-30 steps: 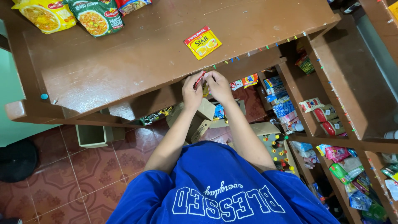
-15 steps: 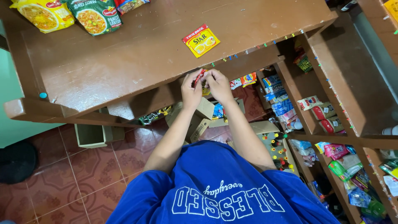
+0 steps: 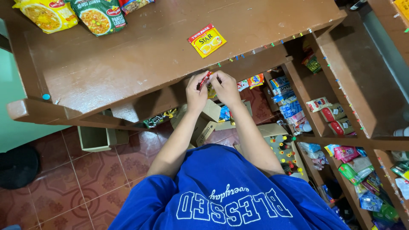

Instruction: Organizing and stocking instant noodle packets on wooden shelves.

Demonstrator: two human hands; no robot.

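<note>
1. Sachet, small and red (image 3: 205, 80), sits pinched between my two hands just below the front edge of the brown wooden counter (image 3: 140, 64), over the open cardboard boxes (image 3: 204, 121) on the floor
2. My left hand (image 3: 196, 93) has its fingertips closed narrowly on the sachet's lower end; my right hand (image 3: 226, 87) closes on its upper side, thumbs nearly touching
3. How far along: the sachet is in hand and not yet set down anywhere; one yellow-and-red sachet (image 3: 207, 40) already lies flat on the counter, well apart from the noodle packets (image 3: 70, 15) at the far corner
4. I cannot tell whether the red sachet is torn from a strip or whole, as my fingers hide most of it
5. Against the earlier frames, my hands hold the same spot at the counter edge, still working the same sachet, and the one on the counter has not moved
</note>
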